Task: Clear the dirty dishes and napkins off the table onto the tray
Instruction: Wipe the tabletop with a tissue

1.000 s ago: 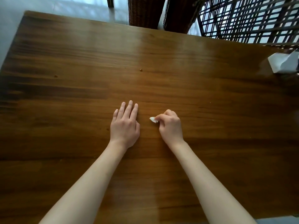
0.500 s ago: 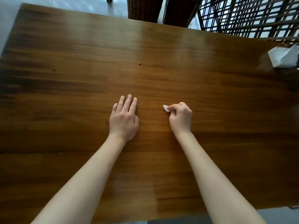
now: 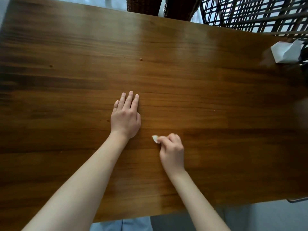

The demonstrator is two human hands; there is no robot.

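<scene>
- Table [image 3: 200, 80]: big dark wood top, fills most of the view, glossy. No dishes on it in view and no tray in sight, so tray's whereabouts can't be told.
- Woven chairs [image 3: 145, 5] at far edge, lattice-back one [image 3: 250, 14] at far right. Not in the way.
- Left hand [image 3: 125, 117]: flat on the wood, palm down, fingers straight & together, holding nothing. Looks like a brace only.
- Right hand [image 3: 172, 151]: nearer the body than the left, fingers curled in, thumb & forefinger closed on a napkin scrap [image 3: 155, 139]. Only a small white tip pokes out left of the fingertips, at or just above the wood; touching or not, can't tell.
- Crumpled napkin [image 3: 286, 52]: white, folded/creased, far right edge of table, well apart from both hands. Prob. next pickup.
- Handling, my read: both paper bits v. light, soft, no stiffness, tear easily esp. if damp. Scrap needs a fingertip pinch, as now. Bigger napkin: scoop whole wad in the palm, not by one corner, else it unfolds or rips.
- Tiny crumbs/specks [image 3: 141, 59] mid-table, too small to ID.
</scene>
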